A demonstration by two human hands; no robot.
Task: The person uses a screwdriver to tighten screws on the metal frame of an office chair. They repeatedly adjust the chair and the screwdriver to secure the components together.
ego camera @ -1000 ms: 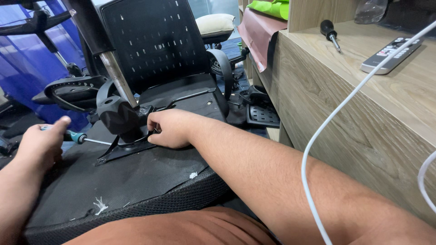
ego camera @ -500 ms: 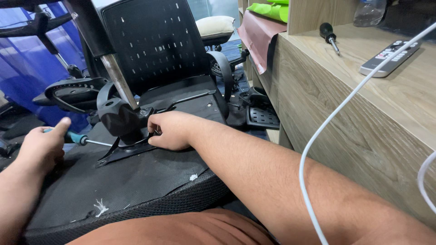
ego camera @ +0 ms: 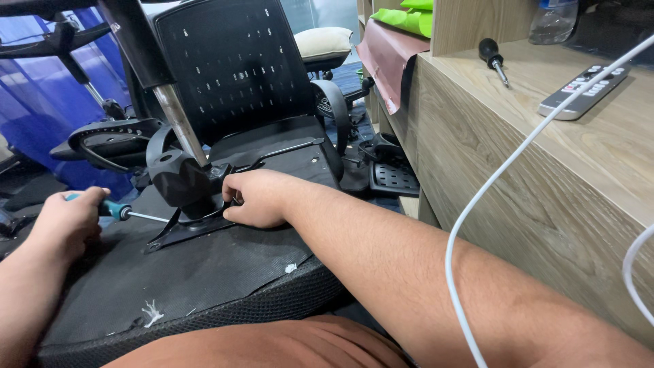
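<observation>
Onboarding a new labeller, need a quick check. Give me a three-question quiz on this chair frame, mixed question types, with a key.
1. True or false: the left hand holds a screwdriver whose tip points toward the metal plate.
2. What does the right hand rest on?
A. the remote
B. the metal plate at the foot of the chair column
C. the white cable
3. Fill in: on the wooden desk, a second screwdriver lies to the ____ of the remote in the picture.

Key: 1 true; 2 B; 3 left.
</observation>
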